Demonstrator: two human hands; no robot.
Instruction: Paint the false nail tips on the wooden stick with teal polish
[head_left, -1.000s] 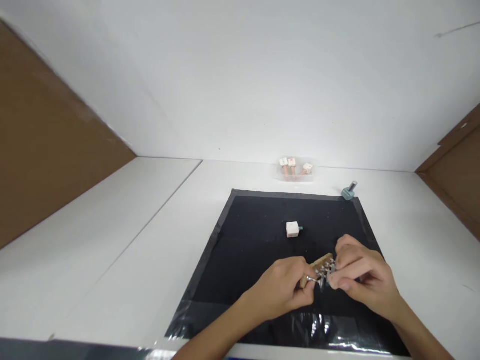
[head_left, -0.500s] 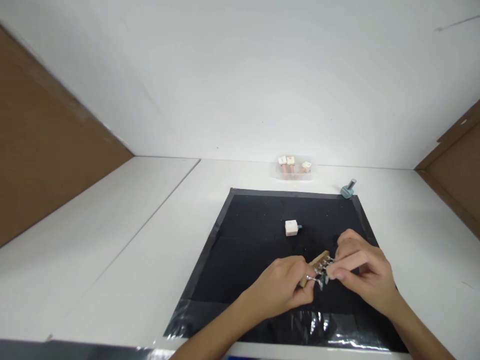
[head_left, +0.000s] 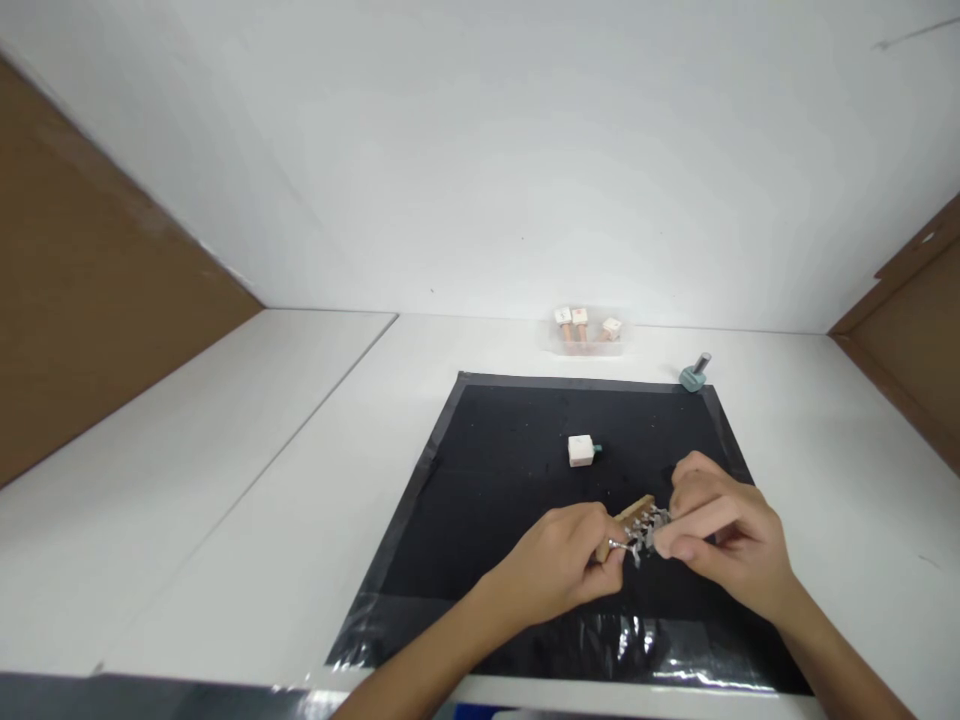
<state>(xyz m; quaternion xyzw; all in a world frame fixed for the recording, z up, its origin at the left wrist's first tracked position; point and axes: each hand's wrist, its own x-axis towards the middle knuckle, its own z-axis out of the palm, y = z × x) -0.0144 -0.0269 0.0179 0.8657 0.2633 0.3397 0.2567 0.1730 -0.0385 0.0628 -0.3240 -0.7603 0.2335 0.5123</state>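
Over the lower part of the black mat, my left hand (head_left: 571, 555) is closed on a tan strip (head_left: 636, 510) with a row of small metal pieces sticking out of it. My right hand (head_left: 731, 540) is closed round a flat, pale pink block (head_left: 697, 525). The block's near end points at the metal pieces (head_left: 643, 532); whether it touches them I cannot make out. Fingers hide part of both the strip and the block. A white cube with a short green peg (head_left: 581, 451) lies on the mat beyond my hands.
The black mat (head_left: 495, 460) is taped to the white table (head_left: 300, 500). Behind it stands a clear plastic box (head_left: 592, 348) with several white-headed, wooden-handled pieces. A grey-green piece with a metal rod (head_left: 694, 375) sits at the mat's far right corner. Brown panels stand left and right.
Both hands keep their grips and close positions. The metal pieces have shifted slightly and look lighter. The whole view has moved a little.
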